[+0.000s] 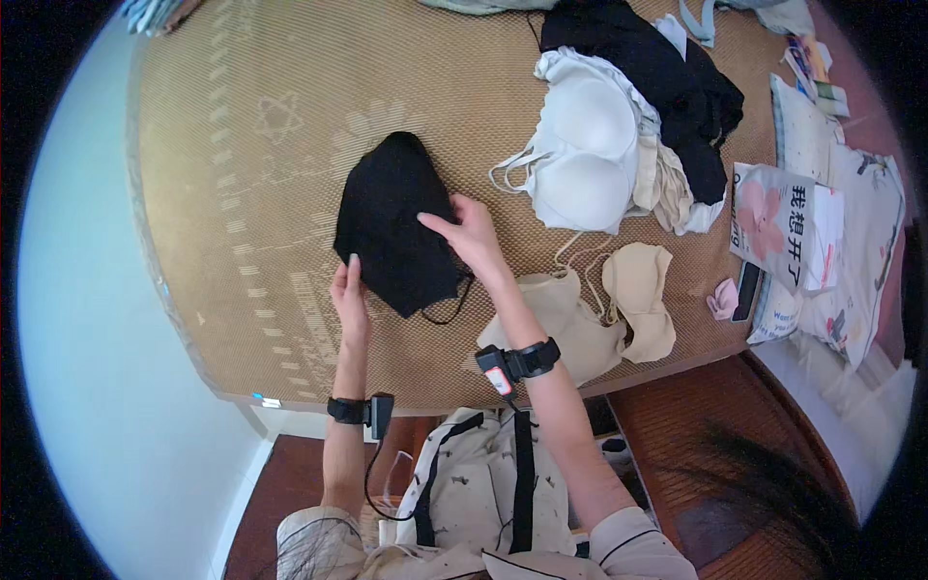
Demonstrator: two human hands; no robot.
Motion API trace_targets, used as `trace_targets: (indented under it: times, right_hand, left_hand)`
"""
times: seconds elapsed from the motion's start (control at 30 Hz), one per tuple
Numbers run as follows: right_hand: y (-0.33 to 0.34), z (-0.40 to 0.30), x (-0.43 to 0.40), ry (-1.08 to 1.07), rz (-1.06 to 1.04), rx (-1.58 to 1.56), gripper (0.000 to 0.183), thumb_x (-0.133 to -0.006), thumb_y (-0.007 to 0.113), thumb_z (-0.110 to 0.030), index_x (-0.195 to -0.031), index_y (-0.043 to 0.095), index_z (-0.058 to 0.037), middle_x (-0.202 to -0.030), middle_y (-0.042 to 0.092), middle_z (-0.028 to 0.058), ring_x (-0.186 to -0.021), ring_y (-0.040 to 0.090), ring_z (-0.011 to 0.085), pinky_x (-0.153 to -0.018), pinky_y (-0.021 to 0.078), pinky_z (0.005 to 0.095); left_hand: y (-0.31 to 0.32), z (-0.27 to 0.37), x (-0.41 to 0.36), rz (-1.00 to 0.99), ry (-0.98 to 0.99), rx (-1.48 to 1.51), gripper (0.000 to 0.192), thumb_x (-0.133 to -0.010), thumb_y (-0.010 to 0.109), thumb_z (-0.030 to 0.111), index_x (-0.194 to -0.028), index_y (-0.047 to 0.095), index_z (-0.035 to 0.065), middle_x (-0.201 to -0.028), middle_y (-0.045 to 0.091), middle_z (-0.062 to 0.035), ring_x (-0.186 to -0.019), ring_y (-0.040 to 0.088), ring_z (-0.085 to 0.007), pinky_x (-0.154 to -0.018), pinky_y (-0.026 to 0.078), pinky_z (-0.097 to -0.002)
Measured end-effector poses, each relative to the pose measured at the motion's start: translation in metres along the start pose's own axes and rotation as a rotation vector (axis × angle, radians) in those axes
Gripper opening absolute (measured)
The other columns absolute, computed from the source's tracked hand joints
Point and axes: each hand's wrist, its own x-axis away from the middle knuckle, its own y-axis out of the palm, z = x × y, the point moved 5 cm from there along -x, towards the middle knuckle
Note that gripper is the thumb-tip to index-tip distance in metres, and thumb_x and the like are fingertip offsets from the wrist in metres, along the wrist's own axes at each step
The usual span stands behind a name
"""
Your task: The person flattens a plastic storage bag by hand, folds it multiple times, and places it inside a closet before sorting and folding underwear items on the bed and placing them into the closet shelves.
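A black cloth garment with a thin dark strap lies on the woven mat in front of me. My left hand grips its lower left edge, thumb on top. At its right edge, my right hand holds the cloth with the fingers partly underneath. To the right is a beige camisole-like garment, with a beige bra beside it. Above them lies a white padded bra on light garments, next to a heap of black clothing.
The woven mat covers the bed-like surface, with a wall at left. At right lie a printed bag, a dark phone-like object, a pink cloth piece and a patterned pillow. Blue-white cloth is at top left.
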Motion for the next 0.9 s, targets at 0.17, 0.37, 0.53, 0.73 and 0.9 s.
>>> trace_targets:
  times: [0.17,0.37,0.53,0.73,0.9]
  right_hand:
    - [-0.042,-0.022,0.029,-0.111,0.011,0.047,0.018,-0.072,0.07,-0.01,-0.075,0.058,0.0024,-0.059,0.057,0.0106,-0.052,0.052,0.0154,-0.049,0.0383,0.0295]
    - [-0.079,-0.061,0.072,-0.361,-0.061,0.567,0.014,-0.076,0.067,-0.01,-0.08,0.06,0.0011,-0.067,0.059,0.0102,-0.061,0.057,0.0203,-0.056,0.0433,0.0337]
    - [-0.186,-0.052,0.054,-0.141,0.63,0.423,0.024,-0.078,0.065,-0.017,-0.091,0.057,0.001,-0.085,0.062,0.0161,-0.081,0.06,0.0321,-0.07,0.0456,0.0406]
    - [-0.221,0.004,0.013,0.14,0.609,0.581,0.04,-0.072,0.069,-0.014,-0.101,0.051,0.0051,-0.085,0.06,0.0221,-0.084,0.059,0.0384,-0.075,0.0461,0.0435]
    - [-0.15,-0.056,0.026,-0.166,0.521,0.485,0.037,-0.067,0.066,-0.006,-0.1,0.051,-0.0009,-0.084,0.06,0.0171,-0.08,0.059,0.0355,-0.072,0.0472,0.0425]
  left_hand:
    - [-0.016,0.053,0.004,0.036,0.198,-0.016,0.028,-0.09,0.056,0.025,-0.104,0.058,0.001,-0.102,0.059,-0.0057,-0.095,0.054,-0.014,-0.085,0.041,-0.028]
    - [-0.057,0.088,0.001,0.215,0.301,-0.094,0.05,-0.09,0.054,0.028,-0.127,0.045,-0.0053,-0.122,0.05,-0.0145,-0.109,0.049,-0.0193,-0.096,0.037,-0.0298]
    - [-0.122,0.054,-0.034,0.311,0.253,-0.373,0.038,-0.09,0.055,0.027,-0.109,0.056,-0.0064,-0.111,0.055,-0.0153,-0.105,0.051,-0.0215,-0.094,0.039,-0.0326]
    - [-0.062,0.058,0.018,0.707,0.645,-0.683,0.028,-0.093,0.047,0.012,-0.115,0.046,-0.0059,-0.113,0.049,-0.0147,-0.101,0.051,-0.0256,-0.092,0.039,-0.0345]
    - [0.066,0.053,0.051,-0.165,0.719,-0.411,0.031,-0.091,0.046,0.003,-0.121,0.038,-0.0021,-0.116,0.049,-0.0149,-0.093,0.054,-0.0195,-0.087,0.041,-0.0323]
